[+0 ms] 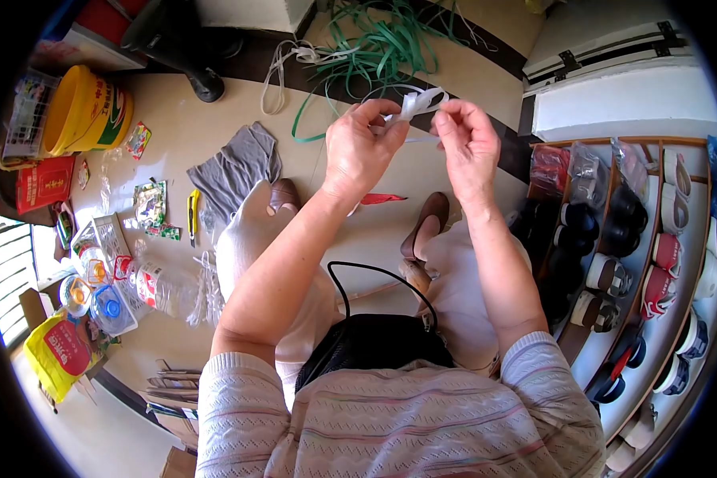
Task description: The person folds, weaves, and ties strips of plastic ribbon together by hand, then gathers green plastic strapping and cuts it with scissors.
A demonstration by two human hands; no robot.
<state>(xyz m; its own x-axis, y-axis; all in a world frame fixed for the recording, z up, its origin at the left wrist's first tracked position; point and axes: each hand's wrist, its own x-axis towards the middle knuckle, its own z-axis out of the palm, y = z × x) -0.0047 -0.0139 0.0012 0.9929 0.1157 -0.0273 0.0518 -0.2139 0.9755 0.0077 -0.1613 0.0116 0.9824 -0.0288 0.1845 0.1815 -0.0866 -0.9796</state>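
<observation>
White plastic strapping (414, 103), looped and bunched, is held up between my two hands, above the tiled floor. My left hand (364, 143) pinches the bunch between thumb and fingers at its left side. On the other side, my right hand (468, 143) has thumb and forefinger pressed together at the right end of the white loops. A tangle of green strapping (382, 48) lies on the floor beyond my hands, with a thin white strand (276, 76) to its left.
Yellow bucket (88, 111), grey cloth (243, 163), yellow cutter (193, 213) and plastic bottles (163, 287) are on the left. A shoe rack (653, 263) stands on the right. A black bag (374, 342) rests at my lap; a red scrap (384, 198) lies between my feet.
</observation>
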